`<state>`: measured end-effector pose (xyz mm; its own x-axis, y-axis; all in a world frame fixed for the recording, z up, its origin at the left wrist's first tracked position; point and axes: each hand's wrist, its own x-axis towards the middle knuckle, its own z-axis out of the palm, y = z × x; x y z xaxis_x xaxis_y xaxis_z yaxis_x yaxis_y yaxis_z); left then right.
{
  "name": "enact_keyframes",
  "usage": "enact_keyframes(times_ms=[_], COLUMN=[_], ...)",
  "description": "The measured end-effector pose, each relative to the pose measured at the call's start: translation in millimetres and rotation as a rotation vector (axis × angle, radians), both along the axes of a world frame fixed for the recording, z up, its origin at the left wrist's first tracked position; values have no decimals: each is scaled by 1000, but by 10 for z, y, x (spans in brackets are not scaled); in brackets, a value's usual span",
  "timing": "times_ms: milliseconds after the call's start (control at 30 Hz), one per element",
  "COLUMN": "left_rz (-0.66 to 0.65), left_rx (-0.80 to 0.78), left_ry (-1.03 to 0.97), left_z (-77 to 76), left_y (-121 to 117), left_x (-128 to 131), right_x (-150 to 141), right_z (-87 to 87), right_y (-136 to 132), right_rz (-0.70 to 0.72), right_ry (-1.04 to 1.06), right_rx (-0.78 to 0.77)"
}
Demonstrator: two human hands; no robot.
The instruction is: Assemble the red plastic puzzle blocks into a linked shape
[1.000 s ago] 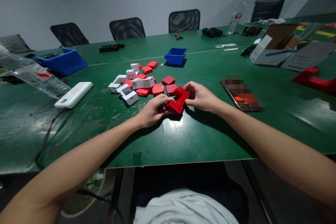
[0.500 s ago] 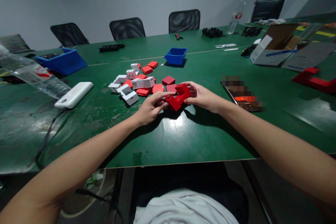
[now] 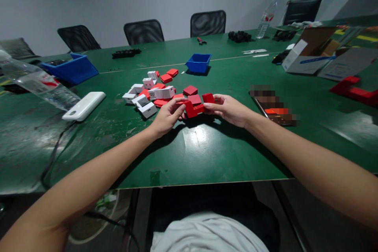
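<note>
A red U-shaped plastic bracket (image 3: 192, 110) is held between both hands, just above the green table (image 3: 189, 157). My left hand (image 3: 169, 117) grips its left upright with thumb and fingers. At the opposite end, my right hand (image 3: 228, 109) pinches the other upright between thumb and fingers. Behind the bracket lie flat red blocks (image 3: 190, 90), partly covered by it and the left fingers. A pile of white U-shaped pieces (image 3: 148, 109), mixed with red ones, sits to the left of the hands.
A small blue bin (image 3: 198, 64) stands behind the pile. On the left are a white power bank (image 3: 84, 106) with a cable, a tilted plastic bottle (image 3: 44, 86) and a larger blue bin (image 3: 71, 70). A phone (image 3: 271, 108) and an open cardboard box (image 3: 310, 55) lie to the right.
The red bracket has been turned in my hands, so its uprights now stand left and right with the opening facing up. My right fingers have shifted their grip on it.
</note>
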<state>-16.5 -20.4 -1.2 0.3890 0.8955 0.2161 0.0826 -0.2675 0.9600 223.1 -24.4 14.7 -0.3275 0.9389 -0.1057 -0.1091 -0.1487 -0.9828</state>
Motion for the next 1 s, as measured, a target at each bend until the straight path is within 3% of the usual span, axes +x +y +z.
enact_keyframes(times_ms=[367, 1000], left_rz=[71, 70], left_rx=[-40, 25], left_ry=[-43, -14], left_z=[-29, -27], left_y=[33, 29], left_x=[4, 5], right_x=[-34, -13], right_z=[64, 96], right_y=[-60, -85], right_rz=[-13, 21], right_ry=[26, -155], right_rx=[-72, 98])
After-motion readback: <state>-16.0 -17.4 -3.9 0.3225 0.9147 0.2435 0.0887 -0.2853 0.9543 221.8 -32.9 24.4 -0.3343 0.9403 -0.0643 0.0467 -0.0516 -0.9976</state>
